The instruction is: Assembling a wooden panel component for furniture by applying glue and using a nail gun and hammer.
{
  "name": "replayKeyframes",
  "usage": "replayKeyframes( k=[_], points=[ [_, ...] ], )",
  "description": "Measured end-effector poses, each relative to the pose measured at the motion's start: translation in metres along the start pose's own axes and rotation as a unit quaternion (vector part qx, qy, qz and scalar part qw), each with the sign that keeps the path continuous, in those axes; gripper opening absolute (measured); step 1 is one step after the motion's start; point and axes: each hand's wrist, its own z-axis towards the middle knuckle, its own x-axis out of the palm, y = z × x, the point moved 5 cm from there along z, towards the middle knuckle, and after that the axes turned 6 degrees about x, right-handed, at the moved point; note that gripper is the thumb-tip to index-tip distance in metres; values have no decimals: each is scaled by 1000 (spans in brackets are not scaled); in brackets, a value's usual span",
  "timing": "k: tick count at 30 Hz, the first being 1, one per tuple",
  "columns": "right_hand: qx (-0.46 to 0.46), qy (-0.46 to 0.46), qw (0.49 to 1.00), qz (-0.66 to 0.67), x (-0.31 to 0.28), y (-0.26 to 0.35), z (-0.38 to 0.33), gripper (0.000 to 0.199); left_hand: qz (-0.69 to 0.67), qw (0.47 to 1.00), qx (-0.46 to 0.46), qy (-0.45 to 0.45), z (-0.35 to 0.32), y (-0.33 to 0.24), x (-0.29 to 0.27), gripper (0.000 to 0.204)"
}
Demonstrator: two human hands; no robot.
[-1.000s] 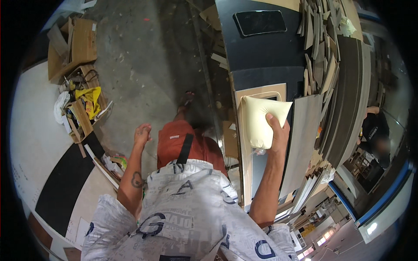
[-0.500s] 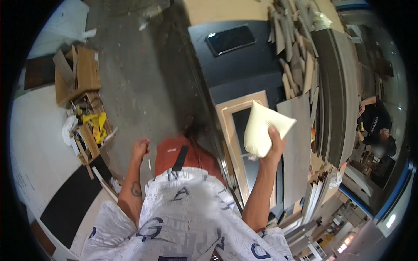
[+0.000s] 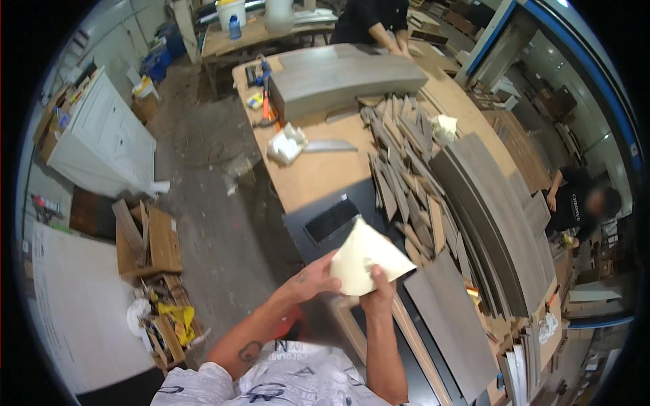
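Observation:
A plump, pale-yellow filled bag (image 3: 359, 254) with a pointed corner is held up in front of me, over the near end of the workbench. My left hand (image 3: 318, 276) is closed around its left side. From the right and below, my right hand (image 3: 380, 289) grips it, thumb pressed on the front. The fingers behind the bag are hidden. Just beyond it, a dark phone (image 3: 332, 220) lies on a black panel (image 3: 295, 227), and a wood-framed piece (image 3: 352, 323) is below my hands.
Thin wood offcuts (image 3: 406, 159) are piled along the bench, beside curved grey boards (image 3: 501, 216). Farther off are a long grey box-shaped piece (image 3: 345, 78) and a hammer (image 3: 266, 101). One person (image 3: 372, 24) works at the far end, another (image 3: 575, 203) at right. A cardboard box (image 3: 162, 240) stands left.
My left hand has come up from my side and taken hold of the bag, which my right hand held alone. The view has swung up to show more of the bench.

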Motion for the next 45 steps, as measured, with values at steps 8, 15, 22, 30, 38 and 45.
replayKeyframes(
  k=[8,15,22,30,38,45],
  points=[
    [5,102,966,-239,103,-37,167,66,411,904,105,-60,84,-161,-156,74],
    [-42,102,939,-326,161,-77,302,71,522,837,159,35,183,-232,-263,75],
    [-110,48,880,-459,172,-131,334,68,621,767,150,57,191,-224,-340,57],
    [-71,-58,878,-470,82,-127,274,62,673,705,130,-181,153,-217,-324,37],
    [-16,-342,883,-322,-92,-32,15,26,470,846,124,-218,82,-112,-230,24],
    [-31,-684,464,-562,-407,124,-299,25,483,863,124,84,148,76,64,44]
  ],
)
